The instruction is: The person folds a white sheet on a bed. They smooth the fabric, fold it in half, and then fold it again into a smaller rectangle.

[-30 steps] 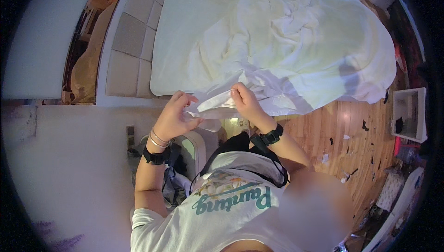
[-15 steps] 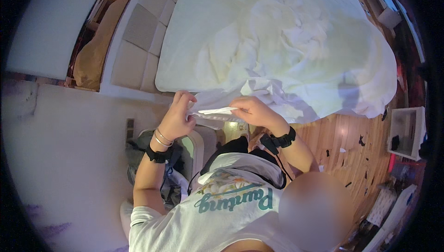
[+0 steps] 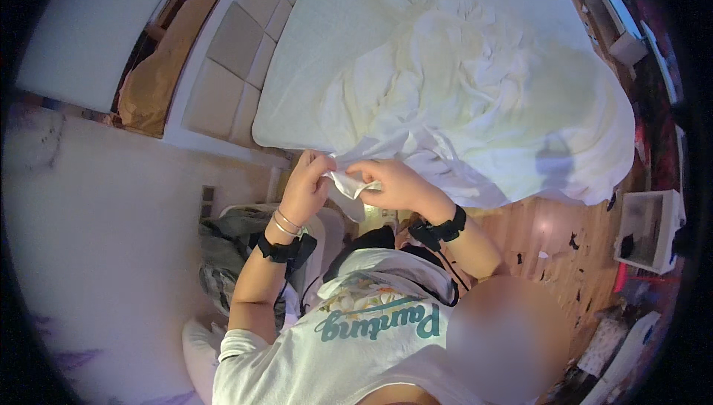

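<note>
A rumpled white sheet (image 3: 475,85) lies in folds over the bed, and its near edge spills off the bedside toward me. My left hand (image 3: 306,180) pinches a piece of this cloth between thumb and fingers. Close beside it on the right, my right hand (image 3: 390,183) grips the same piece with curled fingers. A short stretch of the sheet bunches between both hands, and a loose flap droops below them. Folds and fingers partly hide the exact edge being held.
A padded headboard (image 3: 236,41) borders the bed on the left. Grey clothes (image 3: 223,256) are heaped on a pale chair-like seat near my left arm. A white open box (image 3: 648,230) stands on the wooden floor (image 3: 549,230) at right, with dark scraps scattered nearby.
My hands have come closer together, the left moving right and the right moving slightly left. The cloth stretched flat between them is now bunched, with a flap hanging down.
</note>
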`<state>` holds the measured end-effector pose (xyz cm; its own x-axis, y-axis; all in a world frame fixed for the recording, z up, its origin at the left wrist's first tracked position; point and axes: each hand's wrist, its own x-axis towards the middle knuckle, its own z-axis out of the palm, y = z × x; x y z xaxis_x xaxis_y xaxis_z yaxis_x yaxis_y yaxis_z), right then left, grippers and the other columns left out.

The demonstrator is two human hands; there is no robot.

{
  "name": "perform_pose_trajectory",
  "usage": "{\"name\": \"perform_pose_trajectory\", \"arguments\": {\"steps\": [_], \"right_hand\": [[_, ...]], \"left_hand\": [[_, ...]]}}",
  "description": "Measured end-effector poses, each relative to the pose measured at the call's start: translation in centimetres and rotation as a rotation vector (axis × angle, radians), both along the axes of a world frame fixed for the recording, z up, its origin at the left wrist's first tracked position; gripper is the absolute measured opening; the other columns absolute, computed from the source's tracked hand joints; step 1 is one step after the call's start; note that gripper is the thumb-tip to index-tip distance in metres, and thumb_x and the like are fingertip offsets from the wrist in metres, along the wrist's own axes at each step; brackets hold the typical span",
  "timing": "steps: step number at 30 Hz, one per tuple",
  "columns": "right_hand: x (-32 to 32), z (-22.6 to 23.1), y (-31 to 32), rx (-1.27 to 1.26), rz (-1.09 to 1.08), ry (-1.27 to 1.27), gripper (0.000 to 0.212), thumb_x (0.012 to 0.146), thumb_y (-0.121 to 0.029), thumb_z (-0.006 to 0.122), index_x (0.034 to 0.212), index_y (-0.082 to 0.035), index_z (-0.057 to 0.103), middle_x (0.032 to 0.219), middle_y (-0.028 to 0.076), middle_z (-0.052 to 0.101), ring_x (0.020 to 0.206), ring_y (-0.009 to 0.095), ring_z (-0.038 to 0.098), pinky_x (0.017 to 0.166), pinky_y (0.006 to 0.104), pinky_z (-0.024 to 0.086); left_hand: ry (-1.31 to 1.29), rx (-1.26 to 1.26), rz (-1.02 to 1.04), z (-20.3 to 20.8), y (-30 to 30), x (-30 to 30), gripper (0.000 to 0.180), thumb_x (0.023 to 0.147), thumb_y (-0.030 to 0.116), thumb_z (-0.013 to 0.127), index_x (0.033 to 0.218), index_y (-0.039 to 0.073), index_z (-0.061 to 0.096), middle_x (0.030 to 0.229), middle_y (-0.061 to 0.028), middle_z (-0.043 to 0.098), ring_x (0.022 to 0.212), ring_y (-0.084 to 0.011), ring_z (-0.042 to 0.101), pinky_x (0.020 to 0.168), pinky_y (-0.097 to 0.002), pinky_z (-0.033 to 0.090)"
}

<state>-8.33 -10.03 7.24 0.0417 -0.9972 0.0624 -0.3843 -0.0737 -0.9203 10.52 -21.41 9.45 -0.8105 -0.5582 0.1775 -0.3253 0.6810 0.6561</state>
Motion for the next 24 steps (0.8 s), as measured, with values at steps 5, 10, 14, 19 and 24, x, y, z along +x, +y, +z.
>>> {"name": "perform_pose_trajectory", "arguments": {"steps": [5,10,14,19,24], "right_hand": [[1.5,-3.0,-0.7,-0.235,-0.160,0.005,0.035,0.077,-0.010,0.058,0.111,-0.003,0.058,0.096,0.017,0.062,0.087,0.034,0.062,0.075,0.0385,0.050],[-1.1,0.3,0.0,-0.145,-0.142,-0.023,0.034,0.078,-0.012,0.060,0.112,-0.008,0.060,0.098,0.015,0.063,0.079,0.035,0.062,0.070,0.0383,0.051],[-2.5,3.3,0.6,-0.123,0.029,0.434,0.032,0.077,-0.016,0.066,0.108,-0.013,0.063,0.093,0.011,0.063,0.077,0.032,0.061,0.066,0.0369,0.050],[-3.0,1.0,-0.1,-0.217,-0.021,0.220,0.023,0.080,-0.009,0.062,0.102,-0.008,0.066,0.093,0.011,0.064,0.075,0.027,0.062,0.066,0.0330,0.049],[-1.8,-0.2,-0.5,-0.131,-0.055,-0.238,0.019,0.082,-0.006,0.057,0.100,-0.002,0.064,0.088,0.013,0.066,0.074,0.026,0.062,0.068,0.0320,0.048]], "left_hand": [[0.130,0.210,0.126,-0.4,0.9,-0.9,0.025,0.075,-0.008,0.055,0.099,0.001,0.056,0.089,-0.0146,0.060,0.079,-0.0248,0.061,0.070,-0.0286,0.047],[0.020,0.329,0.066,0.1,0.1,-0.2,0.028,0.074,-0.005,0.064,0.101,0.001,0.057,0.090,-0.0057,0.063,0.082,-0.0116,0.059,0.073,-0.0251,0.048],[-0.020,0.243,0.006,0.5,-0.4,-0.4,0.030,0.072,0.000,0.069,0.101,0.000,0.059,0.089,-0.0077,0.064,0.081,-0.0142,0.061,0.073,-0.0281,0.050],[-0.051,0.152,-0.067,1.3,-0.4,-1.0,0.032,0.072,0.003,0.070,0.102,0.000,0.059,0.090,-0.0113,0.065,0.081,-0.0192,0.063,0.073,-0.0294,0.050],[-0.042,0.142,-0.022,1.6,-0.2,-1.6,0.033,0.072,0.001,0.068,0.104,0.001,0.060,0.091,-0.0122,0.066,0.082,-0.0215,0.065,0.073,-0.0301,0.050]]}}
